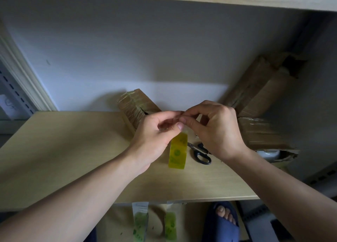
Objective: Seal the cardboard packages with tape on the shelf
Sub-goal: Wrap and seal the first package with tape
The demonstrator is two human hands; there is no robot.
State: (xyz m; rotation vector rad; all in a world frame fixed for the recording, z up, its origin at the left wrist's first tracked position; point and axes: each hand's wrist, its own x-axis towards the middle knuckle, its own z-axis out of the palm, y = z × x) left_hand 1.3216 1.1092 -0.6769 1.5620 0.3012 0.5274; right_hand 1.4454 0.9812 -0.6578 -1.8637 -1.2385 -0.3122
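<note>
Both hands meet above the middle of the pale wooden shelf point(54, 150). The left hand point(155, 134) and right hand point(217, 128) have fingers curled, pinching the free end of a strip drawn up from the yellow-green roll of clear tape point(177, 151), which hangs below the fingers. Black-handled scissors point(199, 153) lie just right of the roll. A taped brown cardboard package point(135, 106) stands behind the left hand against the wall; a crumpled one point(260, 132) lies right (its front edge torn). The shelf's left half offers open room; two tape strips point(140, 221) hang from its front edge.
</note>
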